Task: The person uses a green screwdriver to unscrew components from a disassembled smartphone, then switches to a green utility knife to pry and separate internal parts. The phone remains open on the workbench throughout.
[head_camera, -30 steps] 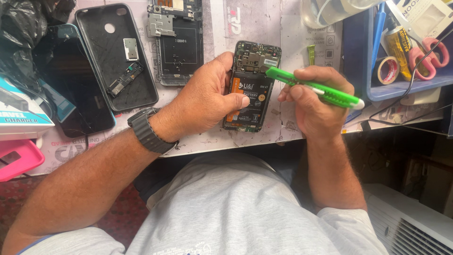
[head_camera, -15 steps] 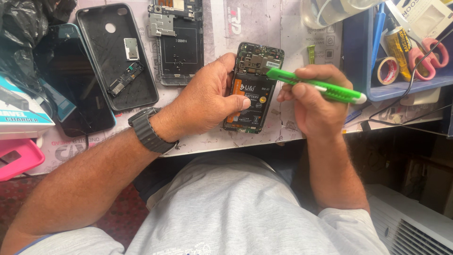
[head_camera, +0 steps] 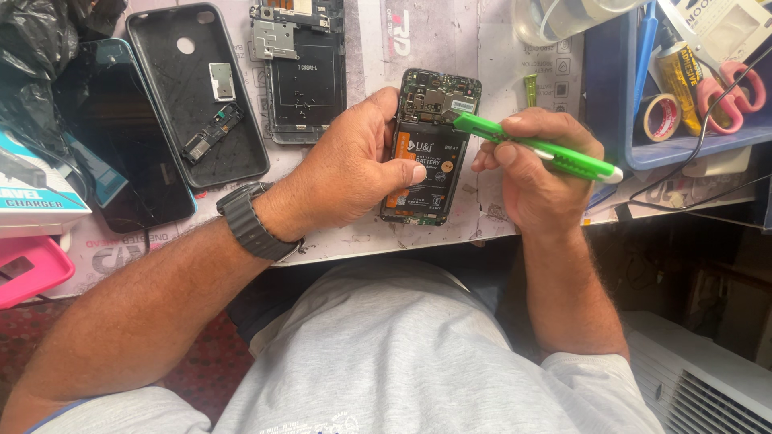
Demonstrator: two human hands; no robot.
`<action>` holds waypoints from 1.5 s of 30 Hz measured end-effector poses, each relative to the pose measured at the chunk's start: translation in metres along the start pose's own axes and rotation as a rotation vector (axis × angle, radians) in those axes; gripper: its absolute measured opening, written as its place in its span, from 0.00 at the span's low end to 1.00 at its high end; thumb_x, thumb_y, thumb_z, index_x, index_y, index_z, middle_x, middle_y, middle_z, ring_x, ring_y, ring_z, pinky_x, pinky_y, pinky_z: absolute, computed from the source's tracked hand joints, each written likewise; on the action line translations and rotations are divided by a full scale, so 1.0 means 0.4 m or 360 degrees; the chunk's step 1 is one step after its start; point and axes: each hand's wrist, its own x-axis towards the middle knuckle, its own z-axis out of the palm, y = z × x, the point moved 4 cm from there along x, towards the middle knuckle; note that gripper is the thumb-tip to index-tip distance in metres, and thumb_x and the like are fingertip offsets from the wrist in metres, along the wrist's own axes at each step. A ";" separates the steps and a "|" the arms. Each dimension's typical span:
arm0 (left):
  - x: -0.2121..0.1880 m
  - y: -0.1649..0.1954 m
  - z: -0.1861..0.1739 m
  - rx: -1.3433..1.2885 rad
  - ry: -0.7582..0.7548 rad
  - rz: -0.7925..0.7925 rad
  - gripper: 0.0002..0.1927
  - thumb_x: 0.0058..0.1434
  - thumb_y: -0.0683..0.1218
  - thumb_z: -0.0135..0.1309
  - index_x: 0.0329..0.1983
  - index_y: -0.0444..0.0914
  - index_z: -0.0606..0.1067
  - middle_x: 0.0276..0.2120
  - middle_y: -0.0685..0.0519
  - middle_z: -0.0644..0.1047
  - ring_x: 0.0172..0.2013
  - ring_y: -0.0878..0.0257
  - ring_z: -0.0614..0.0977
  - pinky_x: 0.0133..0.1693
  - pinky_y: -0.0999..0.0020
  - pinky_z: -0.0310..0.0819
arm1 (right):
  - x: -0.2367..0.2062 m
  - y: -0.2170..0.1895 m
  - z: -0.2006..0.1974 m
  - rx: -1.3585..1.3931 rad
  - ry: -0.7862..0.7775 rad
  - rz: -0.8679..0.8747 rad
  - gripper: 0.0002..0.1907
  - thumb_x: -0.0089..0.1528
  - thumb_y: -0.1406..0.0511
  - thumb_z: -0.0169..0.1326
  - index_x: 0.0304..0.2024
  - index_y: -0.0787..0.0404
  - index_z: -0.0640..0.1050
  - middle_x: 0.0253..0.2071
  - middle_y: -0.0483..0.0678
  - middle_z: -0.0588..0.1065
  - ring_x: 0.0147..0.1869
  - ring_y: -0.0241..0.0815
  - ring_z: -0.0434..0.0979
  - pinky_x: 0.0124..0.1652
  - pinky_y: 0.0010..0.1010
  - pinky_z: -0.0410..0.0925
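In the middle of the frame lies an opened phone (head_camera: 430, 145) on the surface (head_camera: 450, 36), with its back taken off so that the battery (head_camera: 420, 165) and the green circuit board above it are visible; the left hand (head_camera: 350, 173) is closed around the left edge of the phone, with the thumb lying on the battery. The right hand (head_camera: 535, 165) is clamped on a green tool (head_camera: 535, 147), shaped like a pen; its tip touches the upper right part of the phone, at the board. A dark watch (head_camera: 249, 221) sits on the left wrist.

In the upper left of the frame a black back cover (head_camera: 189, 96) lies with its inside up, and just beside it, to the right, a second phone frame (head_camera: 305, 72); a dark phone screen (head_camera: 121, 153) lies further left. In the upper right a blue tray (head_camera: 611, 104) holds pink scissors (head_camera: 728, 88), a roll of tape (head_camera: 661, 116) and a glue tube (head_camera: 682, 72). A pink case (head_camera: 28, 269) is at the left edge.
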 end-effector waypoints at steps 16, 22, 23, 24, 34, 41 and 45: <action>0.000 0.001 0.010 0.0024 -0.0046 0.0035 0.22 0.62 0.34 0.54 0.60 0.30 0.65 0.47 0.50 0.77 0.47 0.69 0.81 0.50 0.70 0.82 | 0.003 -0.003 -0.010 0.0214 0.0005 0.0081 0.07 0.70 0.73 0.59 0.50 0.69 0.78 0.40 0.58 0.80 0.42 0.47 0.84 0.42 0.36 0.80; -0.011 0.011 0.015 0.0168 -0.0079 -0.0019 0.21 0.61 0.35 0.53 0.58 0.31 0.67 0.40 0.53 0.78 0.38 0.72 0.80 0.39 0.73 0.81 | 0.003 -0.006 0.002 0.0063 -0.0053 -0.0010 0.11 0.67 0.74 0.63 0.52 0.68 0.80 0.41 0.56 0.79 0.40 0.43 0.82 0.39 0.30 0.78; -0.012 0.013 0.016 0.0170 -0.0096 -0.0015 0.20 0.61 0.35 0.53 0.57 0.31 0.67 0.39 0.53 0.78 0.37 0.72 0.79 0.39 0.73 0.80 | 0.002 -0.006 0.003 0.0030 -0.0065 -0.0016 0.12 0.66 0.73 0.63 0.53 0.67 0.80 0.41 0.56 0.79 0.40 0.43 0.82 0.39 0.29 0.77; -0.013 0.014 0.015 0.0225 -0.0097 -0.0028 0.20 0.61 0.35 0.53 0.56 0.32 0.67 0.38 0.53 0.78 0.36 0.72 0.79 0.38 0.74 0.80 | 0.002 -0.006 0.005 0.0002 -0.0086 -0.0013 0.12 0.66 0.73 0.63 0.53 0.68 0.80 0.40 0.56 0.79 0.39 0.42 0.82 0.39 0.29 0.77; -0.018 0.015 0.016 0.0184 -0.0128 -0.0064 0.18 0.60 0.36 0.53 0.54 0.33 0.67 0.35 0.54 0.77 0.31 0.73 0.78 0.33 0.74 0.78 | 0.000 -0.015 0.006 -0.0017 -0.0078 -0.0028 0.10 0.64 0.75 0.62 0.49 0.69 0.80 0.37 0.56 0.78 0.35 0.41 0.79 0.36 0.26 0.73; -0.021 0.022 0.015 0.0208 -0.0138 0.0038 0.17 0.61 0.35 0.53 0.53 0.32 0.67 0.39 0.53 0.78 0.39 0.72 0.80 0.41 0.73 0.81 | 0.003 -0.016 0.002 -0.0030 -0.0098 -0.0057 0.11 0.63 0.76 0.61 0.48 0.69 0.81 0.35 0.55 0.77 0.34 0.41 0.78 0.35 0.25 0.72; -0.022 0.016 0.014 0.0281 -0.0100 -0.0042 0.19 0.60 0.36 0.53 0.54 0.33 0.67 0.38 0.53 0.78 0.38 0.70 0.80 0.41 0.71 0.80 | 0.001 -0.014 -0.001 -0.0084 -0.0115 -0.0068 0.09 0.64 0.77 0.61 0.47 0.70 0.81 0.35 0.55 0.77 0.35 0.42 0.77 0.36 0.25 0.71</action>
